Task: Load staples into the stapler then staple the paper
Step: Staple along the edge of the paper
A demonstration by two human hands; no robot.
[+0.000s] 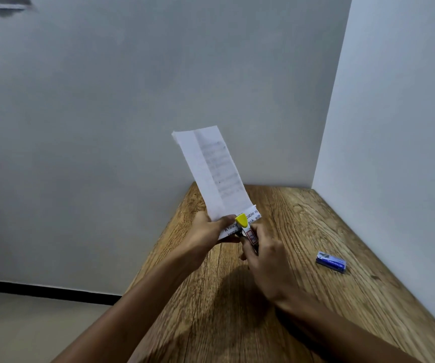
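Two hands up off the wooden worktop [276, 297], stapling step in hand as I read it. My left hand [206, 231] pinches the lower end of the folded white printed paper strip [211, 169], fingers curled round the edge, strip standing tilted up toward the wall. My right hand [266, 258] is wrapped round the small stapler with the yellow tip [245, 226], fingers closed on its body; the yellow nose sits right at the folded bottom flap of the paper, touching or overlapping it. I cannot tell if the sheet is fully inside the stapler's mouth. Small blue staple box [331, 262] lies on the worktop well apart to the right, so I judge loading done. To do it well: keep the layers flush under the left pinch, seat the fold deep in the mouth, keep left fingertips off the strike line, squeeze square in one firm press. Risk: paper slips and the staple catches one layer.
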